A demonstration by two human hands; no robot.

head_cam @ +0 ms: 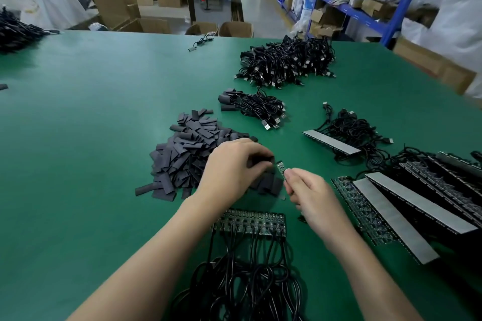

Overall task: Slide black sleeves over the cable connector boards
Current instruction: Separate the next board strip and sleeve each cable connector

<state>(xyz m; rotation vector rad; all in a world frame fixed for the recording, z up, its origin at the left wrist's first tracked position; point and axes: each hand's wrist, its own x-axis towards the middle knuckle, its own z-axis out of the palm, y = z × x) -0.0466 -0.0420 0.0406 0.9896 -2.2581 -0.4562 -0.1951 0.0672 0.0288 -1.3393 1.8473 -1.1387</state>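
Blue shelving [347,8] and cardboard boxes [236,28] stand beyond the green table [91,112].

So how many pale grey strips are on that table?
3 plainly: one pale grey strip by the cable bundle beyond the right hand, two more side by side at far right. Others may hide among the dark board strips there.

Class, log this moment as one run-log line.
left hand: pinches black sleeve | right hand: holds connector board | state: sleeve not yet over board

The left hand [232,167] hides most of its sleeve [260,163].
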